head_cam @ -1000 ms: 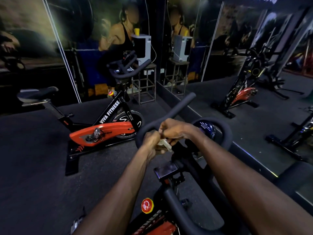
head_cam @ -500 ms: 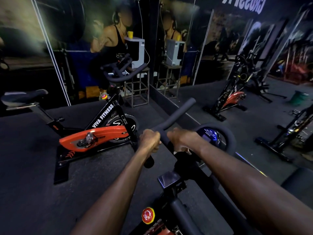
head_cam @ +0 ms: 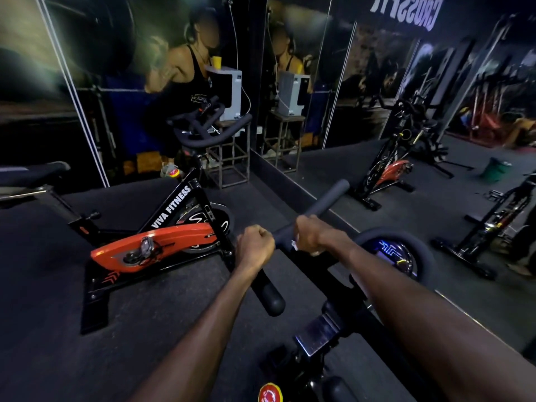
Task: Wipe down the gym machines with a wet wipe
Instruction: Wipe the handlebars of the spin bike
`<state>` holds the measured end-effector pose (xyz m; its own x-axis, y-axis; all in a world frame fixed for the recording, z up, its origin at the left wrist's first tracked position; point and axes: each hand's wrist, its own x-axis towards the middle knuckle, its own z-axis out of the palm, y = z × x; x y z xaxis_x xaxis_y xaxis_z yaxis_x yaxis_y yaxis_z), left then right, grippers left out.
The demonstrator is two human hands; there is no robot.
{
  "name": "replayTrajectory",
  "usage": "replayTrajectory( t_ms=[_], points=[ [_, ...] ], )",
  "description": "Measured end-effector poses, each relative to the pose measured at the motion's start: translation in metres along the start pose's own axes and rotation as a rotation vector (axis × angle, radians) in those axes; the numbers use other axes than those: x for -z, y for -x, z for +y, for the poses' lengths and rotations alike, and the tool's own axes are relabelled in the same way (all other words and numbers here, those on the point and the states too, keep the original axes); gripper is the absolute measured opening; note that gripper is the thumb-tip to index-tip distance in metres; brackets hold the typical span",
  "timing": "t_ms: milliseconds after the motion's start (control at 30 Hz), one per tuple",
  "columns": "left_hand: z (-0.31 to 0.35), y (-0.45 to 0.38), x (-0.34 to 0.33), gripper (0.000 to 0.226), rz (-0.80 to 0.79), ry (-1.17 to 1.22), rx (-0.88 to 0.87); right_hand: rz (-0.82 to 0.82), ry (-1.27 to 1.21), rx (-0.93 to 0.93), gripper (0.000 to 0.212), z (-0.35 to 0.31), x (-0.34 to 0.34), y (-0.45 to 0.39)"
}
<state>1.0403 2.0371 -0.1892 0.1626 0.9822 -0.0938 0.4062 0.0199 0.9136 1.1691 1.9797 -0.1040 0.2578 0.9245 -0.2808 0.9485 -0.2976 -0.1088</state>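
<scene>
Below me stands a black exercise bike; its padded handlebar (head_cam: pixel 324 203) runs from the lower middle up to the right. My left hand (head_cam: pixel 255 246) grips the bar near its bend. Just to the right, my right hand (head_cam: pixel 311 235) is wrapped round the same bar with a white wet wipe (head_cam: pixel 294 244) under its fingers; only a small white edge of the wipe shows. A red round knob (head_cam: pixel 270 393) sits on the frame at the bottom edge.
A second bike, black with an orange cover marked VIVA FITNESS (head_cam: pixel 150 245), stands on the dark mat to my left. A mirror wall (head_cam: pixel 362 97) runs along the right, reflecting bikes. A metal stand with a white box (head_cam: pixel 229 94) is at the back.
My hands have parted along the bar: the left one slid down to the bend, the right one stayed higher with the wipe. The view has swung a little to the right.
</scene>
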Motion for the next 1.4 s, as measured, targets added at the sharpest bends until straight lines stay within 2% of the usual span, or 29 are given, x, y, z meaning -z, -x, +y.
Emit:
replayTrajectory(
  t_ms=[100,133,267,400,500,567,633,733,833,1000,1067,1200,1333,1400],
  points=[
    [-0.004,-0.009,0.001,0.024,-0.009,0.007,-0.016,-0.147,0.07,-0.038,0.011,0.001,0.022,-0.003],
    [-0.003,-0.01,0.001,0.023,-0.007,0.013,-0.013,-0.111,0.041,-0.044,0.009,0.002,0.026,-0.007],
    [0.009,-0.009,0.006,0.019,0.0,0.009,-0.043,0.227,-0.179,-0.044,0.03,0.006,0.031,-0.031],
    [0.001,-0.016,-0.005,0.019,0.029,-0.006,-0.067,0.347,-0.159,-0.068,0.022,0.015,0.012,-0.047],
    [-0.005,-0.018,-0.01,0.018,0.079,-0.012,-0.107,0.399,-0.102,-0.078,0.028,0.02,0.004,-0.059],
    [-0.003,-0.02,-0.009,0.018,0.087,-0.081,-0.143,0.384,0.015,-0.05,0.03,0.019,0.002,-0.063],
    [0.002,-0.023,-0.009,0.02,0.072,-0.223,-0.16,0.287,0.123,0.045,0.03,0.011,-0.006,-0.063],
    [0.007,-0.03,-0.012,0.026,-0.008,-0.403,-0.192,0.163,0.153,0.15,0.028,0.005,-0.014,-0.062],
    [0.014,-0.041,-0.018,0.027,-0.073,-0.466,-0.209,0.225,0.101,0.152,0.028,0.02,-0.002,-0.068],
    [0.026,-0.05,-0.028,0.035,-0.116,-0.41,-0.187,0.166,0.179,0.316,0.027,0.019,-0.003,-0.061],
    [0.033,-0.05,-0.035,0.027,-0.107,-0.415,-0.199,0.222,0.238,0.269,0.023,0.027,0.015,-0.067],
    [0.053,-0.051,-0.056,0.027,-0.185,-0.316,-0.22,0.374,0.232,0.079,0.027,0.049,0.046,-0.074],
    [0.068,-0.054,-0.067,0.021,-0.218,-0.245,-0.249,0.282,0.23,0.178,0.026,0.041,0.025,-0.07],
    [0.071,-0.056,-0.07,0.017,-0.226,-0.207,-0.251,0.287,0.234,0.147,0.028,0.044,0.036,-0.069]
  ],
)
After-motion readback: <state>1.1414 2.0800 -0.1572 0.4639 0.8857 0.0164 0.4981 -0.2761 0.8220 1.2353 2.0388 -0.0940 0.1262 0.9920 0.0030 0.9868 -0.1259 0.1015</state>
